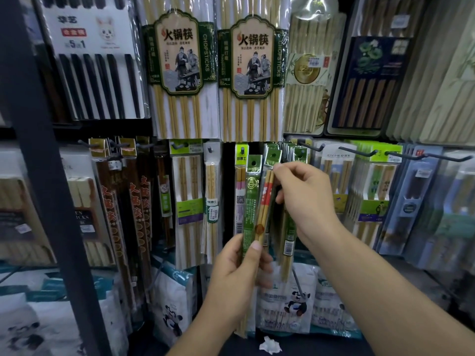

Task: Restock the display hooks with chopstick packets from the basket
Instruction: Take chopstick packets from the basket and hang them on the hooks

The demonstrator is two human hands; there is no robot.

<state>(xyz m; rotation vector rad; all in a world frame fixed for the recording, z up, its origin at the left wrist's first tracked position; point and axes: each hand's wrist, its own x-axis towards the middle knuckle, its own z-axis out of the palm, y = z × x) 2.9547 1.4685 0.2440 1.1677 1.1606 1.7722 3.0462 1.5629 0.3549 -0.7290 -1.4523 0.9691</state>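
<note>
Several slim, green-labelled chopstick packets [252, 201], hang-holes on top.

2 bare forearms end in the left hand [235, 274] and right hand [304, 199], nails short and plain.

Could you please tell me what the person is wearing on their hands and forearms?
Nothing is worn: the left hand and right hand are ungloved with no rings visible, the wrists carry no watch or band, and the forearms are bare, no sleeve in view.
</note>
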